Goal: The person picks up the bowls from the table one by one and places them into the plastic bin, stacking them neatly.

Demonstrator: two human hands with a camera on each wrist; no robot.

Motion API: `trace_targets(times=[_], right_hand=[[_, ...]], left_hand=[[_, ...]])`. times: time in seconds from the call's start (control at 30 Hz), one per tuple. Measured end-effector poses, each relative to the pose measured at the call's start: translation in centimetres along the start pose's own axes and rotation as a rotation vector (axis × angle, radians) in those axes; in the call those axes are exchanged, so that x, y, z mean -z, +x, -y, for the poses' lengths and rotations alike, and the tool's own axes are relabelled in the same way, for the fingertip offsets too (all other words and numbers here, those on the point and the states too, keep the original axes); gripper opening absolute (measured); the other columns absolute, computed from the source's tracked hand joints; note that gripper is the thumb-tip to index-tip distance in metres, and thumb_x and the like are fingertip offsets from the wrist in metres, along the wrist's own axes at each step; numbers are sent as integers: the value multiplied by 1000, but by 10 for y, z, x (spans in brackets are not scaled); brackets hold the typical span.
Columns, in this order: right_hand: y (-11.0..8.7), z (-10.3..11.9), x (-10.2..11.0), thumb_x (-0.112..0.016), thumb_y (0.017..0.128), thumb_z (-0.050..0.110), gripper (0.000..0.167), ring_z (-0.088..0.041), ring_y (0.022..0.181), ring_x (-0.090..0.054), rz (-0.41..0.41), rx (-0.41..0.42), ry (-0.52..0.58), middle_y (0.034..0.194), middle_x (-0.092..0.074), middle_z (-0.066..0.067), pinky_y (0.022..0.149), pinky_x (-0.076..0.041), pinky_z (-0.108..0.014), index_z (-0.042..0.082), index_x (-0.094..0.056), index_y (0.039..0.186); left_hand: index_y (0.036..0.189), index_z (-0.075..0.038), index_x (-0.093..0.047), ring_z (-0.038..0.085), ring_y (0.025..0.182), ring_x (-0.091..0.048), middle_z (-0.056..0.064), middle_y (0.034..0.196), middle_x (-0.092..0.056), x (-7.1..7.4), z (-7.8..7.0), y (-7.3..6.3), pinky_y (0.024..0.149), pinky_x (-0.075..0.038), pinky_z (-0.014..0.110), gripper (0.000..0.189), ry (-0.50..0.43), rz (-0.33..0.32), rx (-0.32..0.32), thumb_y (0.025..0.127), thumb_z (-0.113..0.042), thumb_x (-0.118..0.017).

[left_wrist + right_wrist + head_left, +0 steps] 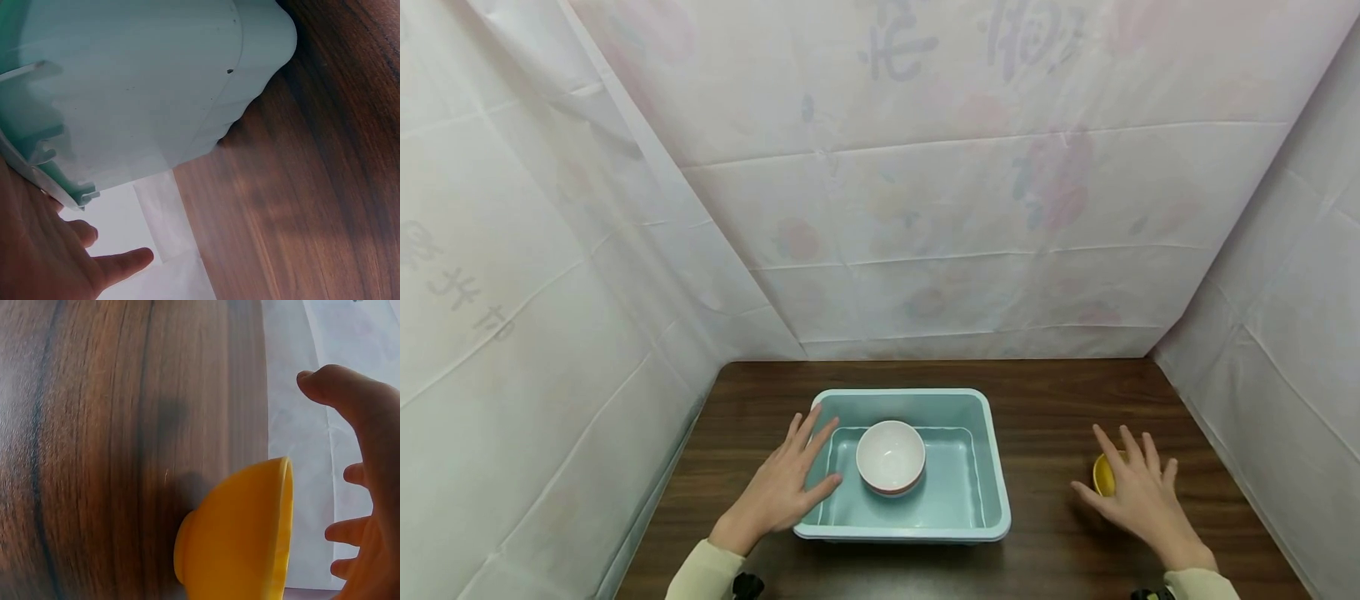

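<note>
A pale green plastic basin (pixel 951 500) stands on the table, and a white bowl (pixel 891 456) with a reddish band near its base sits inside it. My left hand (pixel 786 479) hovers over the basin's left rim, fingers spread and thumb reaching over the inside. In the left wrist view the basin's outer wall (pixel 137 81) fills much of the frame beside the hand (pixel 50 250). Over on the right, my right hand (pixel 1138 492) is spread above a yellow bowl (pixel 240 537), hiding most of it in the head view. The right wrist view shows the fingers apart from its rim.
The dark wood-grain table (pixel 1045 417) bears the basin and the yellow bowl. White printed sheeting (pixel 925 200) hangs behind the table, with more along the left and right sides.
</note>
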State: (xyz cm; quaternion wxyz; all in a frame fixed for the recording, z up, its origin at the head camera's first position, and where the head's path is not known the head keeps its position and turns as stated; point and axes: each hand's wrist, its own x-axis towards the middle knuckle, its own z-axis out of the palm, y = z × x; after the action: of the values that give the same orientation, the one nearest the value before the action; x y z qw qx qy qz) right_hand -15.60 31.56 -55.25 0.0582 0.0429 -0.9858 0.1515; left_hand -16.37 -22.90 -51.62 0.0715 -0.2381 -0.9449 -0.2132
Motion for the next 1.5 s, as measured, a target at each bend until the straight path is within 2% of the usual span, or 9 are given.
trace_targets(times=[0.27,0.5,0.77,1.03,1.27,1.5], right_hand=[[-2,-5,3,-73,84,65,113,-77,138,-7,69,-51,16,156,-13,-49,91,-2,-96,10,-17,165],[-3,-15,2,-74,82,68,119,-79,136,-7,115,-84,20,153,-9,-50,90,-3,-96,6,-13,164],[1,-22,6,-73,82,70,119,-76,134,-12,176,-102,13,152,-9,-49,91,-17,-94,6,-14,163],[4,-26,7,-73,82,70,118,-77,124,-25,248,-126,20,142,-20,-50,83,-36,-87,1,-18,159],[7,-27,10,-74,81,69,113,-75,116,-37,302,-138,19,136,-26,-51,79,-43,-81,-1,-26,155],[9,-27,12,-77,79,67,110,-67,109,-44,309,-146,26,131,-31,-49,73,-47,-73,-2,-33,152]], left_hand=[[164,-21,-31,51,155,-16,12,174,-13,-1,1,0,97,-44,74,76,3,-7,0,100,-52,-60],[164,-20,-31,50,155,-15,12,174,-12,0,0,0,99,-43,74,77,-5,-6,0,100,-53,-59],[164,-20,-31,51,155,-16,13,174,-12,1,1,2,100,-43,73,77,3,-5,-4,100,-51,-61],[164,-21,-31,50,155,-16,12,174,-13,2,0,2,100,-42,74,77,-5,-3,-4,99,-48,-63],[164,-21,-31,50,155,-16,12,174,-13,2,0,2,99,-42,75,77,-8,-2,-2,99,-48,-64],[164,-22,-32,51,155,-17,12,173,-14,1,0,0,97,-43,75,77,-7,-8,1,98,-45,-65]])
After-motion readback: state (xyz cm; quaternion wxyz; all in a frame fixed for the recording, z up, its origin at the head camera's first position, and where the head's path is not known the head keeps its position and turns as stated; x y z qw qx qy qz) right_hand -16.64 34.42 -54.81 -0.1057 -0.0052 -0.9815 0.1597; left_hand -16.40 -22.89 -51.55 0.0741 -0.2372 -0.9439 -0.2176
